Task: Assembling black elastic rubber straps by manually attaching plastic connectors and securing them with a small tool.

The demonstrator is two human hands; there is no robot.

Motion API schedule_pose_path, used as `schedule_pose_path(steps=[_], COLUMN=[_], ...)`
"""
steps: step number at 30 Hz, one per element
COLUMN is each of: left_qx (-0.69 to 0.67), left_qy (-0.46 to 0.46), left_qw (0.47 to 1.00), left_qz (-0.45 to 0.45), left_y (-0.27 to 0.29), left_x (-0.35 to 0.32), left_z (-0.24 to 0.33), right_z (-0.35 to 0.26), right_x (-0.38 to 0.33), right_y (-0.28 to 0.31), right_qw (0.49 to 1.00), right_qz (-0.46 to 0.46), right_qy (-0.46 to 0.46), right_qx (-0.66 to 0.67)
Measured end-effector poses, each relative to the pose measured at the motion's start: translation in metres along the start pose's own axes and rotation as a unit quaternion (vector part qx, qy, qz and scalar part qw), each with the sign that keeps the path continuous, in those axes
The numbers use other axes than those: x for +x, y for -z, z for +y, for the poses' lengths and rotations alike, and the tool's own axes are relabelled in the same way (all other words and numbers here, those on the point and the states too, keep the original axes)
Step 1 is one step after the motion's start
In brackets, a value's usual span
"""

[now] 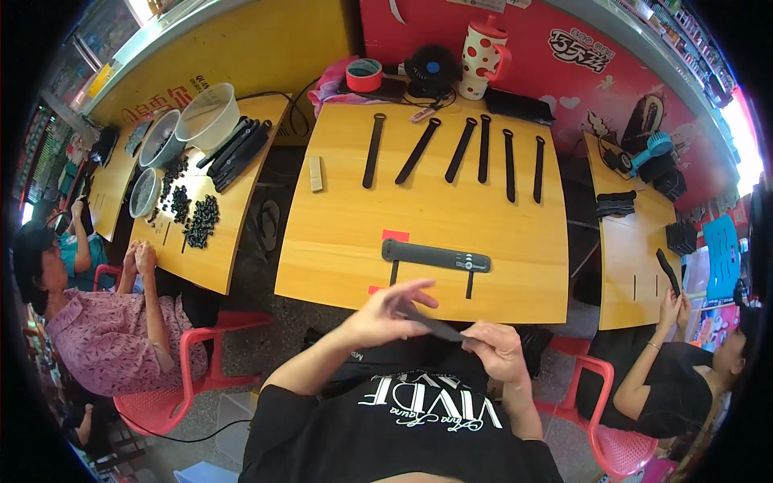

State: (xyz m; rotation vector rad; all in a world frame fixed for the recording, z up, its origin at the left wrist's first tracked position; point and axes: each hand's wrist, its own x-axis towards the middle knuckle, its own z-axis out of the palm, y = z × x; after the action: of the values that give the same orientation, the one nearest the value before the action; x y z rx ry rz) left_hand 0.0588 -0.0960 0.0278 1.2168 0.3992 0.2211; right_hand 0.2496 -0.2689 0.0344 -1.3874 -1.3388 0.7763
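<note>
Left neighbour: Someone in a patterned shirt (113,334) sits with both hands (141,259) together at their own table; we can't make out what's in them.
Tubs and bits: On that table we've got a big see-through tub (207,119), two smaller bowls nearby, and a heap of small black pieces (200,225) in front. Black strap bundle (244,150) sits just beside the big tub.
Wooden block: A small pale one (316,174), lying by the left side of our yellow table (338,241).
Tape roll: Red with a teal top (364,76), at the back near a black fan (433,71).
Our left hand: The left hand (390,314) is at the strip's left end, a couple of fingers spread; we can't tell how firmly it grips.
Dark strip: This one (437,325) slants down to the right between our hands, just off the table's near edge.
Grey strap: Lies flat (435,256) just beyond our hands.
Strap row: Six black straps (483,149), spaced apart across the far half.
Our right hand: The right hand (493,348) pinches the strip's right end, fingers closed up narrow.
Right neighbour: Holds up a black strap (668,271) at the next table.
</note>
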Motion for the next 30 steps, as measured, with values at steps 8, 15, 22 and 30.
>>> schedule_pose_path(steps=[8, 15, 22, 30], left_qx=[-0.33, -0.156, -0.07, -0.008], left_qy=[0.067, 0.047, -0.003, -0.049], left_qw=[0.94, 0.983, 0.974, 0.95], left_qz=[-0.047, 0.088, 0.217, 0.308], left_y=[0.023, 0.025, 0.026, 0.034], left_x=[-0.007, -0.007, -0.001, 0.016], left_z=[-0.017, -0.013, -0.021, -0.014], right_z=[0.016, 0.02, 0.03, 0.04], right_x=[-0.011, 0.001, -0.001, 0.029], right_y=[0.018, 0.022, 0.02, 0.008], right_qw=[0.966, 0.933, 0.929, 0.918], right_qz=[-0.019, 0.025, 0.189, 0.282], right_qy=[-0.24, -0.316, -0.233, -0.179], right_qx=[0.097, 0.168, 0.214, 0.214])
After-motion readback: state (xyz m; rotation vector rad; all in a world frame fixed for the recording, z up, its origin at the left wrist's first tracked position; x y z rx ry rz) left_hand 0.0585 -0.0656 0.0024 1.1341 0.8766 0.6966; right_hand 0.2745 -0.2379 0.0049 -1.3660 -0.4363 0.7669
